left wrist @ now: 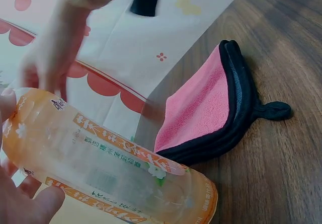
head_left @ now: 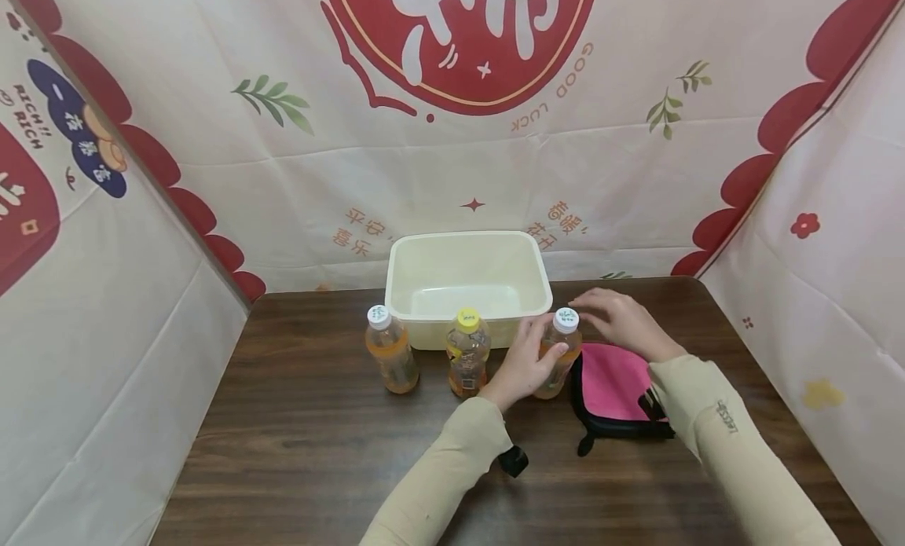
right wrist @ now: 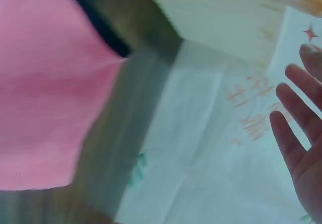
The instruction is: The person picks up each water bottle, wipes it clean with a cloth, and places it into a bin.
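Note:
My left hand (head_left: 522, 364) grips a plastic drink bottle (head_left: 563, 357) with a white cap, standing at the right end of a row. In the left wrist view, its thumb (left wrist: 49, 204) lies along the side of that bottle (left wrist: 115, 158), which has an orange label. My right hand (head_left: 625, 318) is just right of the cap, its fingers apart and holding nothing in the right wrist view. Below the right hand lies a folded pink cloth (head_left: 613, 382) with black edging and a small loop.
Behind the bottles stands a cream plastic tub (head_left: 431, 334), against the printed backdrop (head_left: 452, 177). Two more bottles are to the left: a white-capped bottle (head_left: 392, 357) and a yellow-capped bottle (head_left: 468, 357). Everything rests on a dark wooden table (head_left: 297, 436) with fabric walls around it.

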Demonstrator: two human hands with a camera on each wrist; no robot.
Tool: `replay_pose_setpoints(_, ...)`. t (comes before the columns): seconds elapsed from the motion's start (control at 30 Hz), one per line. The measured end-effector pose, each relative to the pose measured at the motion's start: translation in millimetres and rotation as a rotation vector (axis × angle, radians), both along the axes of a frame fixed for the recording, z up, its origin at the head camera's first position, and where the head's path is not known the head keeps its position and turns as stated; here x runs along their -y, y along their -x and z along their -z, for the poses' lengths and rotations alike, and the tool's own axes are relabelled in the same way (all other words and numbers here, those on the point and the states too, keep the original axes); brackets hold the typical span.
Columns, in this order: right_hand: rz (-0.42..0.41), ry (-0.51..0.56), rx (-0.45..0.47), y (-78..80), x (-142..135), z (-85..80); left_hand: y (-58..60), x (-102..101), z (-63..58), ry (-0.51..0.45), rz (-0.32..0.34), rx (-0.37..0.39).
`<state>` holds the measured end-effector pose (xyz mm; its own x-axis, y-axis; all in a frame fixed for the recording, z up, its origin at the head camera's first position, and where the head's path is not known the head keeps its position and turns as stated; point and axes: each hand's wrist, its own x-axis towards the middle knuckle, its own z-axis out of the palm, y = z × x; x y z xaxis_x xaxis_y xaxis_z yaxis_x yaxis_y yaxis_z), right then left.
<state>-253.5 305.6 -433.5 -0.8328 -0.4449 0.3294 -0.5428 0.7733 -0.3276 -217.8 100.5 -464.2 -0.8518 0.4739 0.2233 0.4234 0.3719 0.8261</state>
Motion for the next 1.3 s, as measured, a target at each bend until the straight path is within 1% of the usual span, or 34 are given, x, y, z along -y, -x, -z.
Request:
replay_pose_setpoints(0.1,-0.034,-0.01,0.02,9.0,10.4,-10.1,-0.1,0.2,-0.3,-0.001,0.005,0.001)
replay_pose_setpoints(0.17,-0.037,-0.026,0.063,13.5,16.5,-13.8,-0.1,0.0,-0.4,-0.001,0.008,0.004)
replay_pose_setpoints(0.27,-0.043,-0.043,0.125,18.2,23.3,-15.5,-0.6,-0.4,-0.5,0.005,0.01,0.013)
replay_pose_setpoints(0.33,-0.06,-0.044,0.142,20.0,26.7,-14.7,-0.7,-1.1,-0.3,0.011,0.013,0.009)
replay_pose_setpoints(0.4,-0.082,-0.049,0.126,21.4,29.1,-13.0,-1.0,-1.5,-0.3,0.015,0.015,0.004)
replay_pose_setpoints(0.6,-0.149,-0.067,-0.014,24.6,33.4,-6.9,-2.0,-0.3,-1.6,0.007,0.018,-0.018)
replay_pose_setpoints(0.73,-0.175,-0.097,-0.066,26.6,36.3,-5.7,-2.0,2.5,-2.3,0.01,0.009,-0.03)
replay_pose_setpoints(0.87,-0.167,-0.108,-0.053,29.1,40.0,-6.5,-2.0,5.1,-2.6,0.014,-0.009,-0.043)
replay_pose_setpoints(1.0,-0.152,-0.107,-0.025,31.0,41.4,-6.9,-2.6,5.2,-1.8,0.016,-0.041,-0.086)
replay_pose_setpoints(1.1,-0.145,-0.108,-0.023,31.8,40.5,-5.8,-3.2,4.0,-2.3,0.022,-0.061,-0.114)
replay_pose_setpoints(1.2,-0.138,-0.113,-0.022,31.4,39.9,-4.3,-3.4,4.3,-5.4,0.05,-0.086,-0.12)
replay_pose_setpoints(1.3,-0.117,-0.119,-0.019,30.5,40.5,-2.5,-3.3,7.6,-13.7,0.061,-0.111,-0.105)
